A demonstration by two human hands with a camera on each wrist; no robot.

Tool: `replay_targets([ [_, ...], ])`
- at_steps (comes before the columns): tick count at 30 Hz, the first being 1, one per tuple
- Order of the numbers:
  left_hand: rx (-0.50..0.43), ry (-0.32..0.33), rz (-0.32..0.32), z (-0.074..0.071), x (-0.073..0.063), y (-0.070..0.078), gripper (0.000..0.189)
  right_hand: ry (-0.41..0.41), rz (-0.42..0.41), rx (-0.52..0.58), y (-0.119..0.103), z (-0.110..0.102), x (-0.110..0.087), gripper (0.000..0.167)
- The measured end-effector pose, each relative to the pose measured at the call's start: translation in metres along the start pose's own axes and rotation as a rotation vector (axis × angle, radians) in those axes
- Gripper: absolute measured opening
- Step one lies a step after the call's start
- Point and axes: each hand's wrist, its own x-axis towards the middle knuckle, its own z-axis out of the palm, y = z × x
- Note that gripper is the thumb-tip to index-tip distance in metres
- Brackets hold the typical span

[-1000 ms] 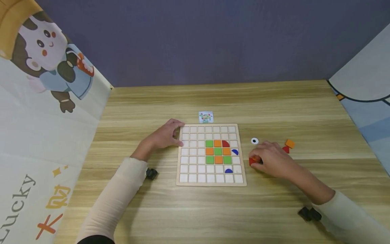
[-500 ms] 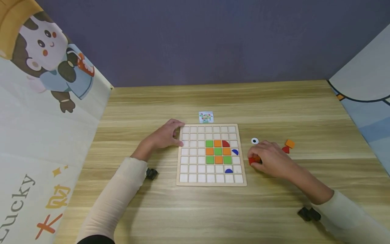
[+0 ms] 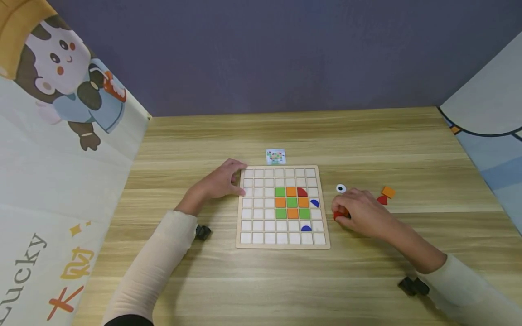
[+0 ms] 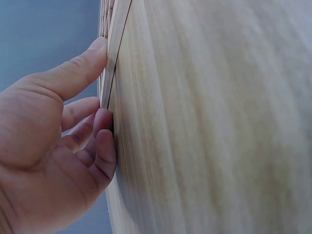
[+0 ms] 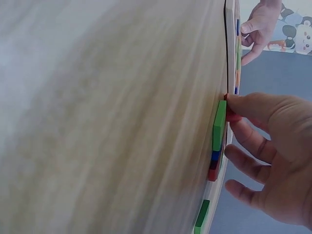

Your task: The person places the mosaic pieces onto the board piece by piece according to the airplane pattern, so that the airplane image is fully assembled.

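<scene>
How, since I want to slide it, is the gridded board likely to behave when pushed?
Probably stiff: the board is flat, straight-edged and looks wooden. It seems unlikely to roll or tip, lying broad and low on the table. The nearer blue half-circle may shift, since it doesn't fill its cell.

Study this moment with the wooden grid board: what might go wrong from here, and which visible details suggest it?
The right hand pinches a small red piece close to a flat green block; lifting it could knock the block.
The blue half-circle tile nearest the right edge of the wooden grid board lies askew; a passing hand might nudge it.
</scene>
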Motion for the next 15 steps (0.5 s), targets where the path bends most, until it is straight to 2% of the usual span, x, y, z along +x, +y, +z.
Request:
replay_targets([
  [9,-0.006,0.003,0.002,0.0,0.0,-0.001,0.085,0.067,-0.056,0.024,-0.002,-0.004,0.006,0.016],
  [15,-0.009,0.003,0.003,0.0,-0.001,0.0,0.086,0.062,-0.051,0.044,-0.002,-0.01,0.016,0.013],
])
